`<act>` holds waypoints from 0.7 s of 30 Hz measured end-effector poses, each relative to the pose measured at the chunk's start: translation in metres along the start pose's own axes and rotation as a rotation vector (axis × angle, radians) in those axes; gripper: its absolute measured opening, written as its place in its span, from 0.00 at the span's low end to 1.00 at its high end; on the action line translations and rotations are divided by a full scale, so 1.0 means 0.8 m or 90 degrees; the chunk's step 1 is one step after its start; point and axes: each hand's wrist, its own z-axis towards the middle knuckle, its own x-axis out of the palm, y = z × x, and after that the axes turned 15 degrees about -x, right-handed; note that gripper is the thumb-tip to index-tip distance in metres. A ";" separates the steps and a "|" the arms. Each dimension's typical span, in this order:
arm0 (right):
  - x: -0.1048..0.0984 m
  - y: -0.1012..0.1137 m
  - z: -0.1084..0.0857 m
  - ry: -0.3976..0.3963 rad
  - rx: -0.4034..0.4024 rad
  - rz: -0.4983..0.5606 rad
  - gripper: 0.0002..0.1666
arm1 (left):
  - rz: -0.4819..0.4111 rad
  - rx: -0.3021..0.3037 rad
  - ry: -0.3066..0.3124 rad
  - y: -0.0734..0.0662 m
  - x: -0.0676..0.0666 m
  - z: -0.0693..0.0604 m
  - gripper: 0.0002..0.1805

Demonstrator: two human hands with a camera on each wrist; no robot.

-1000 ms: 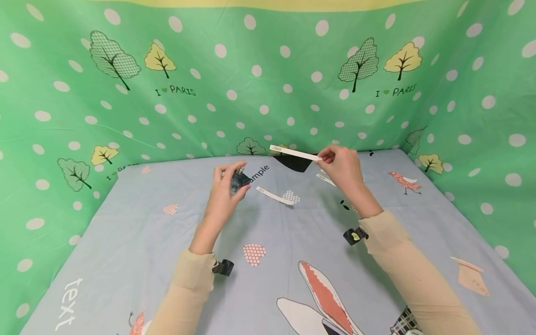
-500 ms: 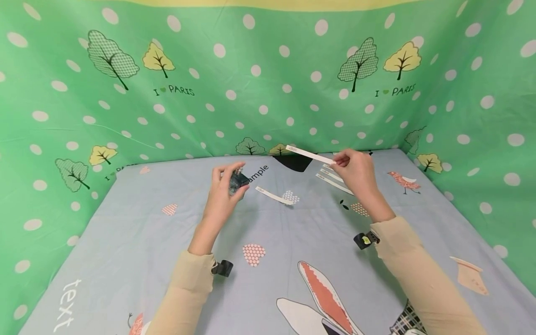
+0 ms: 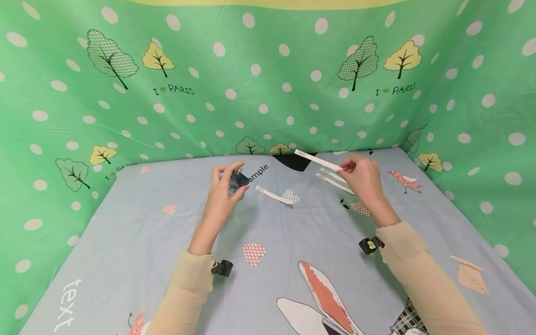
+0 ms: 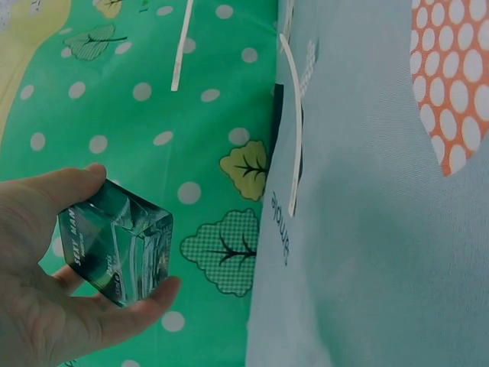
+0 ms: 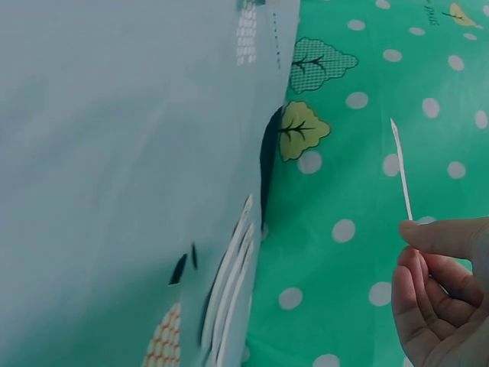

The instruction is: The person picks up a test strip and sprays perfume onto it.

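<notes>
My left hand [image 3: 219, 197] holds a dark green glass perfume bottle [image 4: 118, 243] between thumb and fingers, raised above the table. Printed lettering shows on one face of the bottle. Pinched by one end in my right hand [image 3: 364, 180] is a white paper test strip [image 3: 317, 159], which points up and left in the head view. A single slightly bent strip [image 3: 274, 195] lies on the cloth between my hands. Beneath the right hand, more paper strips [image 3: 335, 183] lie side by side, partly covered by it in the head view.
A grey-blue printed cloth [image 3: 201, 288] covers the table. Green dotted fabric [image 3: 264, 93] hangs along the back and both sides. Small black cameras [image 3: 223, 268] are strapped at both wrists.
My right hand has moved right and slightly down with its strip, uncovering more of the strips on the table. The left hand and perfume bottle stay nearly still.
</notes>
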 end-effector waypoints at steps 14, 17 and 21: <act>0.005 -0.025 -0.021 0.034 0.024 -0.010 0.06 | 0.012 -0.001 0.007 -0.001 0.000 0.002 0.32; 0.006 -0.028 -0.025 0.045 0.030 -0.014 0.06 | 0.016 -0.005 0.009 -0.001 -0.001 0.002 0.32; 0.009 -0.033 -0.030 0.063 0.039 -0.021 0.07 | 0.014 -0.009 0.012 -0.001 -0.003 0.003 0.32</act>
